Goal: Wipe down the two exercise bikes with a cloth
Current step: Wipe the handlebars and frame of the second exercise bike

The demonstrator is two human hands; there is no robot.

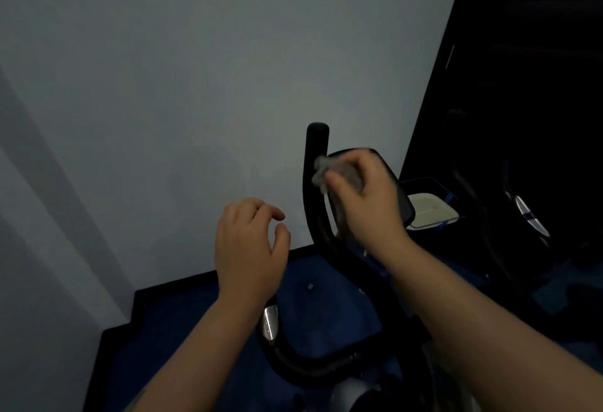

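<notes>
The right hand grips a crumpled pale cloth against the black bike console beside the upright black handlebar, left hand loosely open, a white tub far right.

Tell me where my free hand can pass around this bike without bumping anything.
Open air lies left of the upright handlebar, between it and the wall; the left hand hovers there, holding nothing. It is crowded to the right: the right hand presses the cloth on the console, with a white bin just beyond.
</notes>
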